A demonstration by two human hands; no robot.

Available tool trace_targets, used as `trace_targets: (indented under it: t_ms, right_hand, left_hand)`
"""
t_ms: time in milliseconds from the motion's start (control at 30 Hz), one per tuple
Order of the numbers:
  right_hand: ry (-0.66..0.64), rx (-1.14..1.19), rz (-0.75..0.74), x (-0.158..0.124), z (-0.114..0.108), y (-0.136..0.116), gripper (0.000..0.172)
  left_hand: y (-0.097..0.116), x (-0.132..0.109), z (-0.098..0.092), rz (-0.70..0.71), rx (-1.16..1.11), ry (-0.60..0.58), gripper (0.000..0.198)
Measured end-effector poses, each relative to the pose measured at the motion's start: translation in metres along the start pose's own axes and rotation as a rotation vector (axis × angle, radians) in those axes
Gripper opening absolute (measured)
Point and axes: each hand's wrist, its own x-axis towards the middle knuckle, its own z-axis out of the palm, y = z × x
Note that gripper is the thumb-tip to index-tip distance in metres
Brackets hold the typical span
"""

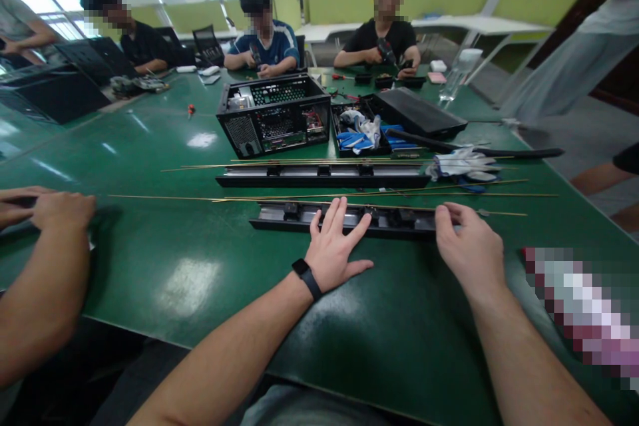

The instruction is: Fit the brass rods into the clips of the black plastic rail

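My left hand (339, 246), with a black watch on the wrist, lies with fingers spread over a long black rail (272, 218) with a silvery channel and several dark blocks in it. Its fingertips reach the rail's far edge. At the rail's right end, my right hand (472, 239) is closed, thumb against fingers, around a thin brass rod (506, 213) that shows on both sides of the hand. The fingers hide the grip itself and the rail's end. Just beyond lies a second black rail (294, 180), with several brass rods (529, 195) between and along the rails.
An open computer case (274, 116) stands behind the rails. Beside it are a tray of gloves (362, 130), a black panel (419, 112), a black tube (529, 152) and white-blue gloves (462, 165). A neighbour's hands (62, 210) are at left; people with power drills sit across the green table (150, 246).
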Motion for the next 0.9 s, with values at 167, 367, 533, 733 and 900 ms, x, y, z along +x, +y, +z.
trace_targets:
  t_ms: [167, 367, 533, 733, 900]
  right_hand:
    - [-0.008, -0.021, 0.008, 0.0019, 0.0016, 0.0035, 0.058]
    - [-0.024, -0.012, -0.02, -0.0004, 0.0016, 0.001, 0.06]
    - [-0.02, 0.002, -0.06, -0.0032, 0.0048, -0.0012, 0.059]
    - [-0.026, 0.003, -0.053, -0.0022, 0.0033, -0.0015, 0.058]
    - [-0.024, -0.003, -0.01, 0.0013, -0.001, 0.0027, 0.06]
  left_hand:
    - [0.0012, 0.0007, -0.0006, -0.008, -0.002, -0.003, 0.111]
    - [-0.0008, 0.0005, 0.0007, -0.002, -0.006, 0.005, 0.111]
    - [-0.0011, 0.0006, 0.0018, 0.001, 0.0, -0.003, 0.111]
    - [-0.0007, 0.001, 0.0013, 0.001, 0.002, -0.012, 0.113]
    - [-0.0008, 0.0017, 0.001, 0.0, 0.0, -0.019, 0.112]
